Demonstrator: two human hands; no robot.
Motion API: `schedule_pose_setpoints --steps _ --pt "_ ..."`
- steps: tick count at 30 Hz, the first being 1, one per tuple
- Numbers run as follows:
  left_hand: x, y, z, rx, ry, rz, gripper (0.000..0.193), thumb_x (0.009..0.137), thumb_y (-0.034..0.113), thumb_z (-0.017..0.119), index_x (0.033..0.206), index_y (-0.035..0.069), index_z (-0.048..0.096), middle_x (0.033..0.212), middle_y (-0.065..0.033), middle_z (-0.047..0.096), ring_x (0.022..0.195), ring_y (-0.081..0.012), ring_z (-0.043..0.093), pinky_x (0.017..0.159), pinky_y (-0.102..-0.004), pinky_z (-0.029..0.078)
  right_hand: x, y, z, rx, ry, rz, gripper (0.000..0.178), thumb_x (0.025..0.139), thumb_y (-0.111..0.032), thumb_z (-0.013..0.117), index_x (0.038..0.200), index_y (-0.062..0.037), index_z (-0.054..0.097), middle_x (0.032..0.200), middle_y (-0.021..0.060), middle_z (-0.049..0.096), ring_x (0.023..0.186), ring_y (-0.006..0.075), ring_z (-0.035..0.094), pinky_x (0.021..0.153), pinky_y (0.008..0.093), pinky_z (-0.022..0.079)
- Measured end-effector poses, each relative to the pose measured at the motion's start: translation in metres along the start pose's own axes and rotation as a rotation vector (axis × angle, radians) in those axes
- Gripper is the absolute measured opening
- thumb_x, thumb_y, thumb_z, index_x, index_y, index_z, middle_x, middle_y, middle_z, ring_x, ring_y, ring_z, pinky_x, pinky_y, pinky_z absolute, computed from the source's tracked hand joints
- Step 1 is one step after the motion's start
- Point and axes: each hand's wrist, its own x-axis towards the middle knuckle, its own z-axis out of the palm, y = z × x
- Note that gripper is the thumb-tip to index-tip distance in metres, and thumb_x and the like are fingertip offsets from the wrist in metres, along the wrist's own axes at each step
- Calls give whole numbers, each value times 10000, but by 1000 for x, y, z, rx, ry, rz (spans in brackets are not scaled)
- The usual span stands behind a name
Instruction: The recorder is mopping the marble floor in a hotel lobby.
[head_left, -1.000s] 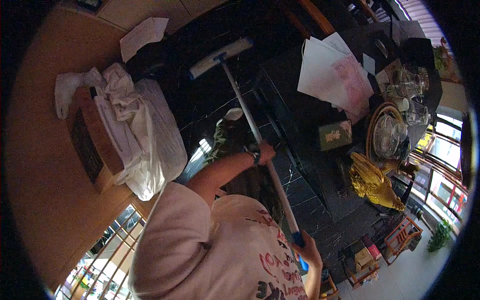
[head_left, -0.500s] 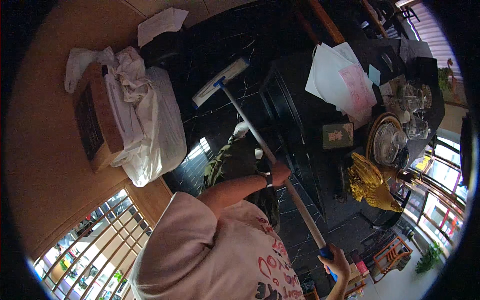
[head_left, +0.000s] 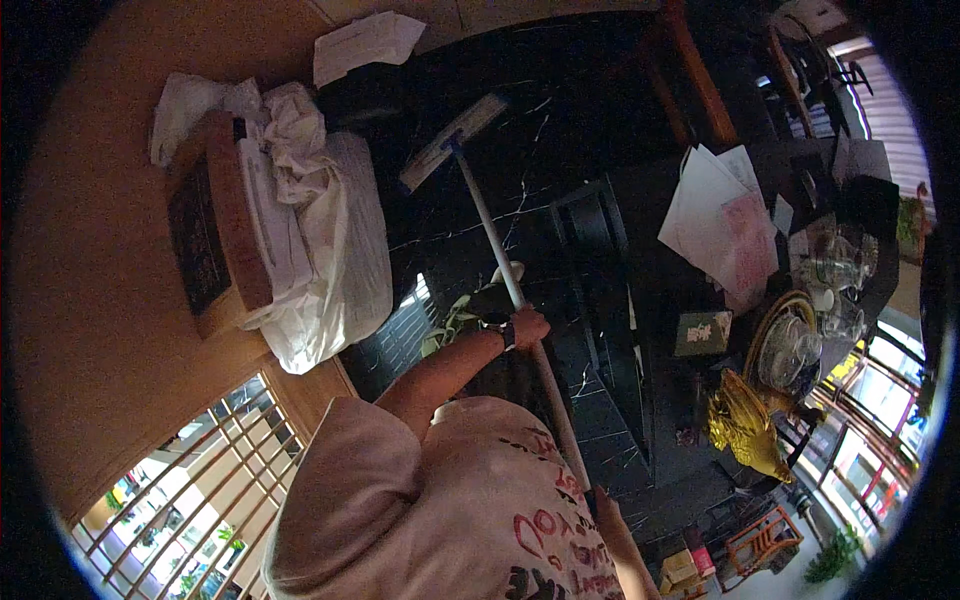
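Mop (head_left: 455, 150) rests with its flat pale head on the dark marbled floor (head_left: 560, 130), just beside the white bag (head_left: 330, 260) that lies against a wooden box (head_left: 215, 225). Its long handle slants from the head toward the person's body. The left hand (head_left: 527, 327) is clenched around the middle of the handle. The right hand (head_left: 607, 508) grasps the handle's end, close to the shirt. Papers (head_left: 715, 215) lie on a dark surface (head_left: 660, 290) well away from the bag.

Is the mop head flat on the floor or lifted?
Flat, as far as visible: the mop head lies against the dark marble floor, handle slanting up to the left hand.
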Motion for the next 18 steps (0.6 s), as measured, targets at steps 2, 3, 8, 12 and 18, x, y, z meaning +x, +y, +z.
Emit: schedule_pose_setpoints --steps 2,3,8,12,18 --pt "-3 -3 -5 -92 64 28 137 485 128 614 598 96 544 584 -76 541 617 -245 545 617 -415 380 12 36 13 161 -20 74 515 699 -222 540 1088 42 332 727 229 513 643 240 537 548 327 421" --pt "-4 1 -13 -41 16 3 128 499 127 606 603 94 539 590 -75 536 625 -240 541 621 -404 382 17 67 21 176 11 115 508 694 -225 546 1077 43 345 746 242 510 692 235 526 597 334 404" --pt "-16 -3 -16 10 -40 -3 102 544 114 570 632 82 528 611 -73 523 644 -222 531 631 -376 382 25 45 30 119 14 150 512 687 -228 554 1078 34 352 789 256 499 759 252 505 660 345 383" --pt "-19 -4 -5 -2 -5 -7 95 568 115 552 650 74 528 627 -71 529 661 -216 533 630 -360 370 32 4 39 50 4 137 526 683 -229 558 1092 21 342 821 257 489 782 281 490 681 351 377" --pt "-26 -12 -6 -31 94 3 60 556 126 571 601 96 545 613 -59 530 632 -226 518 644 -350 350 27 -32 37 -53 3 114 549 677 -230 564 1114 3 328 870 259 474 817 323 467 711 360 368"
